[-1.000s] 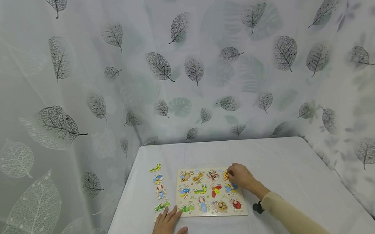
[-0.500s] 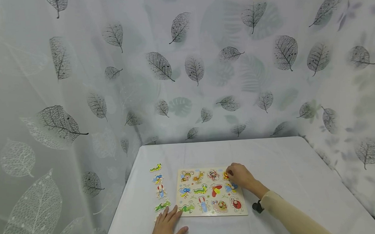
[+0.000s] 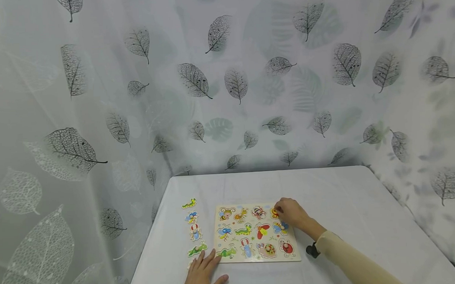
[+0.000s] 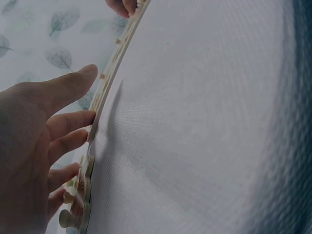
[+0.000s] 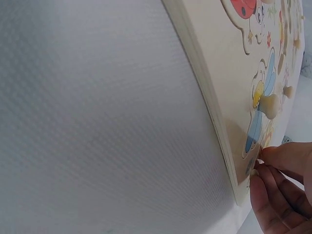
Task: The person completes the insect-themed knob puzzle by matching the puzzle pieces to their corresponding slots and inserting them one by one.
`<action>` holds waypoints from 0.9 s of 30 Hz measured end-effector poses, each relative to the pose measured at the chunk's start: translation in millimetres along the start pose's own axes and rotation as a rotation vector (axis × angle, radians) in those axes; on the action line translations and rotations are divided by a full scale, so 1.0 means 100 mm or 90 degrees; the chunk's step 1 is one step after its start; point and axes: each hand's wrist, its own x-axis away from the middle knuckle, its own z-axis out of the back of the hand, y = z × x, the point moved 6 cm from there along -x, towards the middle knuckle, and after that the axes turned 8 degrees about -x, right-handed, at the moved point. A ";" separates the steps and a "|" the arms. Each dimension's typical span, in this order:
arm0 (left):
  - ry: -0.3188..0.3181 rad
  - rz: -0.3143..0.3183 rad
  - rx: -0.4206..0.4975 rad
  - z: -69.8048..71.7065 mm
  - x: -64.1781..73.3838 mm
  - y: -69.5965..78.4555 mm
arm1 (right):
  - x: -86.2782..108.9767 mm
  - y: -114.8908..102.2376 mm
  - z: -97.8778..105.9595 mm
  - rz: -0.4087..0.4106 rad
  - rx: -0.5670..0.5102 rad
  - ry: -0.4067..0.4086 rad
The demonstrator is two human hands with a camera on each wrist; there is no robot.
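Observation:
A wooden peg puzzle board [image 3: 254,260] with insect pictures lies on the white table. At its far right corner my right hand [image 3: 293,213] pinches a small orange-yellow puzzle piece [image 3: 274,213], mostly hidden by the fingers. In the right wrist view the thumb [image 5: 282,157] and fingertips meet right at the board's surface, beside a bee piece [image 5: 257,124] with a wooden knob. My left hand [image 3: 202,274] lies with fingers spread at the board's near left corner, its fingertips close to the edge and to a green grasshopper piece [image 3: 197,248].
Left of the board stand loose pieces in a column: a caterpillar [image 3: 189,203], a blue fly-like insect [image 3: 191,217] and a beetle [image 3: 195,232]. Another piece is partly covered by the left hand. A leaf-printed curtain [image 3: 248,95] hangs behind the table [image 3: 346,196].

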 end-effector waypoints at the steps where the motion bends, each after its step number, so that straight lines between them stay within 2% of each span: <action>1: 0.000 0.001 0.000 0.00 0.00 0.00 | 0.00 0.00 0.00 0.000 0.000 0.000; 17: 0.001 0.001 -0.009 -0.01 0.02 0.01 | 0.02 -0.01 -0.02 -0.013 0.013 -0.010; 27: 0.004 -0.004 0.000 0.11 -0.01 0.06 | 0.02 -0.01 0.00 -0.019 0.011 0.005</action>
